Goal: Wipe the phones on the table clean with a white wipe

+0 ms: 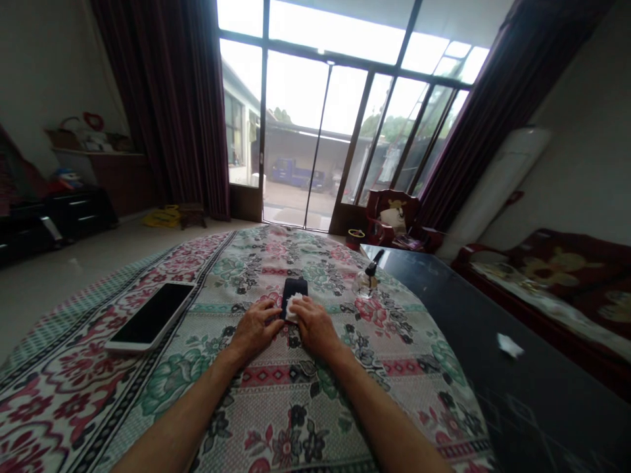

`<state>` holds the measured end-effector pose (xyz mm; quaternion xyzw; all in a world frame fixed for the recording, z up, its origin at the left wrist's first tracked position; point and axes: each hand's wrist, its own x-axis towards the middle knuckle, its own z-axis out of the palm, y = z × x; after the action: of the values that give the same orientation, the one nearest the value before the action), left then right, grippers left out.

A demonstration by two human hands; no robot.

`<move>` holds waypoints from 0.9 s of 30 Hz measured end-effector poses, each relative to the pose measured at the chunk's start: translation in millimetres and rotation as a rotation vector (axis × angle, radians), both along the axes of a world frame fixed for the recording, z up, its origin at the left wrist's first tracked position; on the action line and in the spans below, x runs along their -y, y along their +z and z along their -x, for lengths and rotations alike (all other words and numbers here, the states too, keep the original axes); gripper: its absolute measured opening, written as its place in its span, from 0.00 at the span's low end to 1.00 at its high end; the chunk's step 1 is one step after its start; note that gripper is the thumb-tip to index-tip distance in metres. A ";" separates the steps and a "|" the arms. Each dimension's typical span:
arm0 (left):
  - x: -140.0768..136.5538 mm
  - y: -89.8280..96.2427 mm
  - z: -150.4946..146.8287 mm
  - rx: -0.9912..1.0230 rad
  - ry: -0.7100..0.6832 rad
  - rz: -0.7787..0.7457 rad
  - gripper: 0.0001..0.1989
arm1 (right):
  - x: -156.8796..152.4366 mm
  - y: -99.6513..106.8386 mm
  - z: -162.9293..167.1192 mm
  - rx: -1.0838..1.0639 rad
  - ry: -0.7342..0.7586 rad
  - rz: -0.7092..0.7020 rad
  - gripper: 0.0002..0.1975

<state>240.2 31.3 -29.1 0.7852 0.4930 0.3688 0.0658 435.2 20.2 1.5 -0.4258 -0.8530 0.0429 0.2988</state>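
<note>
A small dark flat object (296,286), phone-like in shape, lies on the flowered tablecloth (276,420) in front of me. My left hand (256,325) has its fingers curled at the object's left edge and appears to steady it. Pressed on its near part is a crumpled white tissue (294,306), which my right hand (314,322) grips from the right. The fingers hide some of the tissue and the near end of the object. To the right stands a clear bottle (365,285) with a black pump or spray top. A white-framed device with a dark screen (152,316) lies at the left.
Beside the round table, a black-topped table (458,309) bears a white scrap (509,345). A wooden bench (566,276) and chair (392,203) stand at the right. Dark curtains (167,98) flank the glass doors ahead. A yellow item (162,217) lies on the floor.
</note>
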 end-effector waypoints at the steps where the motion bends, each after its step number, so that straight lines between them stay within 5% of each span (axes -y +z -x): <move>1: -0.3 -0.1 0.0 -0.008 -0.003 -0.003 0.11 | 1.8 0.3 2.6 0.038 0.000 0.013 0.17; 10: 0.5 1.7 -0.8 -0.020 -0.004 -0.004 0.10 | -11.7 8.4 3.9 0.102 -0.056 0.070 0.16; 17: 1.8 4.1 -1.6 0.014 -0.018 0.022 0.10 | -23.4 7.7 -28.2 0.084 -0.326 0.088 0.16; 27: 2.8 7.7 -2.3 -0.041 -0.024 0.020 0.09 | -21.3 9.8 22.4 0.125 0.020 0.015 0.12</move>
<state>242.5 28.5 -21.4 0.7979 0.4883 0.3467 0.0681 412.7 41.5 11.3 -0.4212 -0.8739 0.0255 0.2414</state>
